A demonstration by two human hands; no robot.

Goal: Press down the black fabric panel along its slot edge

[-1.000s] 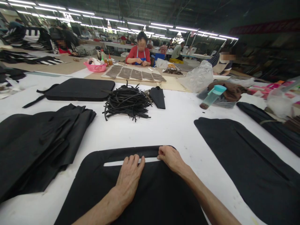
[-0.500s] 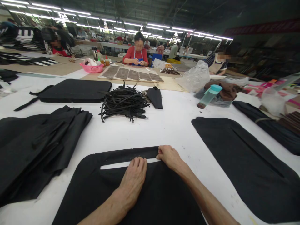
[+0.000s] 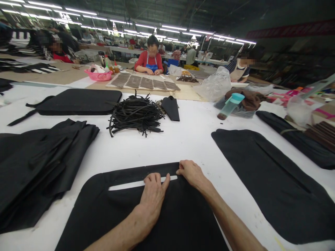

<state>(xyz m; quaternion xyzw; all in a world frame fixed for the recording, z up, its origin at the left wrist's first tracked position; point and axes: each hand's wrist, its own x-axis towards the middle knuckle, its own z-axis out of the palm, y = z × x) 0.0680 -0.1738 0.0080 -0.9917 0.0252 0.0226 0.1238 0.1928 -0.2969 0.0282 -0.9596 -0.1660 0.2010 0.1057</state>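
Observation:
A black fabric panel [image 3: 125,216] with rounded corners and a long narrow slot near its far edge lies flat in front of me. White tabletop shows through the slot. My left hand [image 3: 154,195] rests on the panel at the slot, its index finger stretched apart from the others and nothing visibly held. At the slot's right end, my right hand [image 3: 192,174] has its thumb and fingers pressed together on the panel's far edge strip. The right fingertips are partly hidden.
Folded black fabric [image 3: 39,164] lies left; another slotted black panel [image 3: 272,174] lies right. Beyond are a thick black pad [image 3: 81,101], a heap of black strips [image 3: 136,115] and a turquoise-lidded bottle [image 3: 230,106]. A co-worker in red [image 3: 149,62] sits across the table.
My left hand's index finger has spread out to the right, away from the others. The right hand stays at the slot's right end. The view has shifted slightly.

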